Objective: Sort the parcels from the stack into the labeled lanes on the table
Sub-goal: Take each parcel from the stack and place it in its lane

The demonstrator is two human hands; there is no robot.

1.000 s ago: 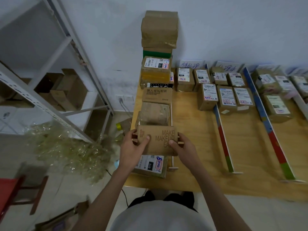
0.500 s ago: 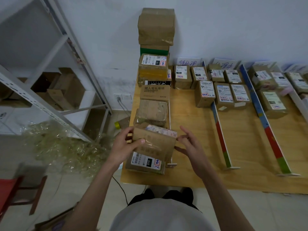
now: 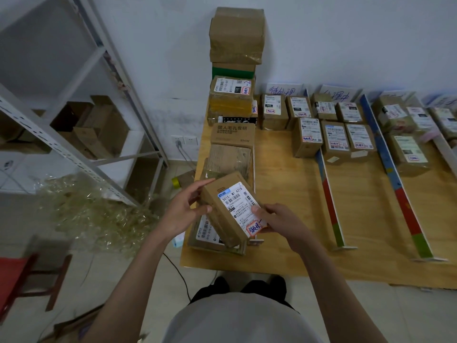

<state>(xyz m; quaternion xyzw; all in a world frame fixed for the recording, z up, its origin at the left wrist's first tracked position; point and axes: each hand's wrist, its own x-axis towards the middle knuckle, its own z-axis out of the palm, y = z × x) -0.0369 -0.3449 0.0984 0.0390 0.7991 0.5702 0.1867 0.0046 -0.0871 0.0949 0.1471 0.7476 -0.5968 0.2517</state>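
A small cardboard parcel (image 3: 230,209) with a white shipping label and a red-edged handwritten sticker is held above the table's near left corner, label up and tilted. My left hand (image 3: 184,209) grips its left side and my right hand (image 3: 277,220) grips its lower right corner. Under it lies another labeled parcel (image 3: 205,235). Behind runs the stack of parcels (image 3: 232,144) along the left edge, rising against the wall to a tall taped box (image 3: 236,35). Sorted parcels (image 3: 333,142) sit in lanes split by coloured dividers (image 3: 330,201), with handwritten lane labels (image 3: 283,90) at the wall.
The wooden table (image 3: 291,214) has bare lane floor in front of the sorted parcels. A metal shelf rack (image 3: 81,149) with boxes stands at the left, crumpled clear wrap (image 3: 94,211) lies on the floor, and a red stool (image 3: 22,278) is at lower left.
I lifted the parcel off the near end of the stack and turned it over, so the printed brown face gave way to the shipping label. My right hand regripped its lower corner.
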